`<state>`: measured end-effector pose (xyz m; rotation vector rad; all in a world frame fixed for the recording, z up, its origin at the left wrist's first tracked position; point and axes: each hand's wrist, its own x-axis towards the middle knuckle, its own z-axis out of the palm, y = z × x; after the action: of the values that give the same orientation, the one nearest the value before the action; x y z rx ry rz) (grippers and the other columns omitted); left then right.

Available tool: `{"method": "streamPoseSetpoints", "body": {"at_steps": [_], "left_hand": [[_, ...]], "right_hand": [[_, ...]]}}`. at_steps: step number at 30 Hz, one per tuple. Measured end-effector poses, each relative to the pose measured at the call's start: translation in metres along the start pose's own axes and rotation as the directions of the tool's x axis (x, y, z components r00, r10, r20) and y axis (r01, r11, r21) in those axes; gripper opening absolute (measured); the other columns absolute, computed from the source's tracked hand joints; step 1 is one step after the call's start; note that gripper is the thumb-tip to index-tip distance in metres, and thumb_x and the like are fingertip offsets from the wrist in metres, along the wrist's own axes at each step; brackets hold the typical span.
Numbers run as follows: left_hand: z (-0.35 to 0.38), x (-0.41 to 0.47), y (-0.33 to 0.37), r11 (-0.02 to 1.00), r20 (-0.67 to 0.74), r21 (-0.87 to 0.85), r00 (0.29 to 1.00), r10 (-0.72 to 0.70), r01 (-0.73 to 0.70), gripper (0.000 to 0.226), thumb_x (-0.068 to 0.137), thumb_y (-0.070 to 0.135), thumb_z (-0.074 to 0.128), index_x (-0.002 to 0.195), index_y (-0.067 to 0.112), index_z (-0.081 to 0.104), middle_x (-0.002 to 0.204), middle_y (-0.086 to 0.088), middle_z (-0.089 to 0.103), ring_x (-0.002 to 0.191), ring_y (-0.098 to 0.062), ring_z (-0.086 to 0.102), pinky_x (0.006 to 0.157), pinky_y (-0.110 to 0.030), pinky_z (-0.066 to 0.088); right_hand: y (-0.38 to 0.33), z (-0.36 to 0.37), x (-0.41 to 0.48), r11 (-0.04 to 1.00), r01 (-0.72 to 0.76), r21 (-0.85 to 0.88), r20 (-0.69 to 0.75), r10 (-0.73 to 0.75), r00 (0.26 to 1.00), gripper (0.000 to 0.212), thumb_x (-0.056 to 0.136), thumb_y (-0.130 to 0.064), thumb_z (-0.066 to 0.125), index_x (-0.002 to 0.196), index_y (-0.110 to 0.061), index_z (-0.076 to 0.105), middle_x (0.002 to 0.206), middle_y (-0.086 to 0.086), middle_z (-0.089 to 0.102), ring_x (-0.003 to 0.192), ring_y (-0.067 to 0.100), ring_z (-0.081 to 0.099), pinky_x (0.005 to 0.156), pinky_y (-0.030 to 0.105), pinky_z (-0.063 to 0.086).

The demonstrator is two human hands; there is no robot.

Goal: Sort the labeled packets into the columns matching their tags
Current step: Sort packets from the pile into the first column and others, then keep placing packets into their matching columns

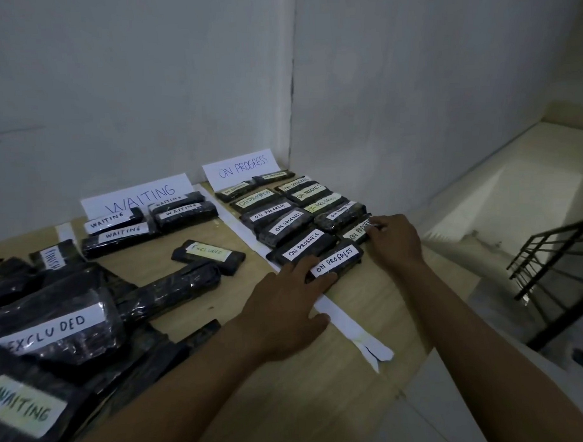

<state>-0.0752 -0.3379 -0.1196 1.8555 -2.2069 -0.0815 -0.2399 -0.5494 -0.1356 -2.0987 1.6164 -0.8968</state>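
Our left hand (286,300) lies flat, fingers straight, on the nearest ON PROGRESS packet (337,259), at the near end of the column along the bench's (362,301) right edge. Our right hand (396,240) curls its fingertips round the end of the neighbouring packet (355,234), just beyond.

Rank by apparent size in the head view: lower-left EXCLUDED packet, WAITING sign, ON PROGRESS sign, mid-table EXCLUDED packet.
1. lower-left EXCLUDED packet (nearness to the camera inflates it)
2. WAITING sign
3. ON PROGRESS sign and mid-table EXCLUDED packet look alike; unranked
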Motion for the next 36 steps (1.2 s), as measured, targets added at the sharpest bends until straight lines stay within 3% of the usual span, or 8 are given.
{"method": "streamPoseSetpoints", "body": {"at_steps": [6, 11, 14, 18, 22, 28, 33, 36], "left_hand": [[-0.005, -0.003, 0.000, 1.000, 0.015, -0.018, 1.000, 0.005, -0.005, 0.066, 0.092, 0.048, 0.050, 0.150, 0.034, 0.023, 0.155, 0.001, 0.014, 0.133, -0.019, 0.031, 0.093, -0.032, 0.039], [-0.016, -0.012, -0.001, 0.999, 0.048, -0.051, 0.999, -0.002, 0.005, 0.065, 0.091, 0.044, 0.055, 0.148, 0.033, 0.027, 0.155, 0.004, 0.013, 0.121, -0.017, 0.044, 0.076, -0.024, 0.036], [-0.033, -0.027, -0.004, 0.998, 0.040, -0.062, 0.999, 0.003, -0.001, 0.054, 0.092, 0.044, 0.054, 0.142, 0.034, 0.037, 0.151, 0.009, 0.021, 0.117, -0.012, 0.045, 0.074, -0.023, 0.033], [-0.059, -0.063, -0.013, 0.999, 0.057, -0.048, 0.998, -0.019, 0.022, 0.048, 0.094, 0.047, 0.049, 0.139, 0.032, 0.042, 0.134, 0.009, 0.044, 0.117, -0.012, 0.045, 0.088, -0.031, 0.043], [-0.082, -0.109, -0.027, 0.998, 0.028, -0.010, 0.997, -0.068, 0.068, 0.043, 0.094, 0.048, 0.050, 0.134, 0.032, 0.048, 0.124, 0.009, 0.050, 0.112, -0.010, 0.045, 0.090, -0.035, 0.044], [-0.114, -0.188, -0.059, 0.978, -0.114, 0.035, 0.973, -0.200, 0.205, 0.040, 0.090, 0.051, 0.050, 0.126, 0.035, 0.054, 0.121, 0.016, 0.049, 0.112, -0.005, 0.044, 0.088, -0.030, 0.046], [-0.136, -0.259, -0.089, 0.933, -0.224, 0.015, 0.910, -0.348, 0.360, 0.033, 0.090, 0.052, 0.047, 0.119, 0.039, 0.056, 0.113, 0.021, 0.047, 0.101, 0.006, 0.042, 0.081, -0.020, 0.042], [-0.143, -0.298, -0.104, 0.897, -0.290, 0.003, 0.859, -0.421, 0.441, 0.037, 0.087, 0.056, 0.042, 0.114, 0.039, 0.060, 0.108, 0.021, 0.050, 0.101, 0.001, 0.046, 0.078, -0.020, 0.044]], "right_hand": [[0.005, 0.005, -0.002, 0.999, 0.033, -0.002, -0.014, -0.033, 0.999, 0.041, 0.084, -0.043, 0.042, 0.106, -0.024, 0.071, 0.103, 0.009, 0.067, 0.090, 0.023, 0.064, 0.077, 0.029, 0.051], [-0.016, -0.004, -0.027, 0.994, 0.056, 0.089, -0.152, -0.042, 0.988, 0.024, 0.093, -0.023, 0.055, 0.111, -0.014, 0.067, 0.117, 0.013, 0.054, 0.103, 0.026, 0.057, 0.085, 0.028, 0.041], [-0.033, -0.004, -0.047, 0.988, 0.136, 0.079, -0.189, -0.119, 0.975, 0.018, 0.091, -0.019, 0.059, 0.106, -0.014, 0.067, 0.113, 0.011, 0.055, 0.099, 0.027, 0.057, 0.080, 0.028, 0.038], [-0.070, 0.002, -0.077, 0.951, 0.290, 0.108, -0.088, -0.281, 0.956, 0.006, 0.088, -0.018, 0.061, 0.089, -0.017, 0.066, 0.094, 0.002, 0.064, 0.088, 0.021, 0.059, 0.074, 0.033, 0.046], [-0.122, 0.015, -0.112, 0.856, 0.461, 0.234, 0.056, -0.486, 0.872, 0.005, 0.086, -0.016, 0.065, 0.083, -0.017, 0.069, 0.080, -0.004, 0.065, 0.073, 0.010, 0.058, 0.067, 0.030, 0.048], [-0.197, 0.033, -0.154, 0.716, 0.543, 0.438, 0.155, -0.655, 0.739, 0.006, 0.086, -0.015, 0.067, 0.082, -0.018, 0.069, 0.075, -0.012, 0.064, 0.071, 0.005, 0.059, 0.064, 0.025, 0.046], [-0.251, 0.050, -0.190, 0.639, 0.563, 0.524, 0.225, -0.742, 0.632, 0.005, 0.085, -0.018, 0.068, 0.083, -0.021, 0.070, 0.078, -0.012, 0.067, 0.074, 0.006, 0.061, 0.067, 0.026, 0.049], [-0.277, 0.057, -0.208, 0.593, 0.595, 0.542, 0.262, -0.792, 0.551, 0.004, 0.087, -0.022, 0.067, 0.085, -0.023, 0.070, 0.077, -0.013, 0.065, 0.071, 0.006, 0.059, 0.065, 0.025, 0.048]]}}
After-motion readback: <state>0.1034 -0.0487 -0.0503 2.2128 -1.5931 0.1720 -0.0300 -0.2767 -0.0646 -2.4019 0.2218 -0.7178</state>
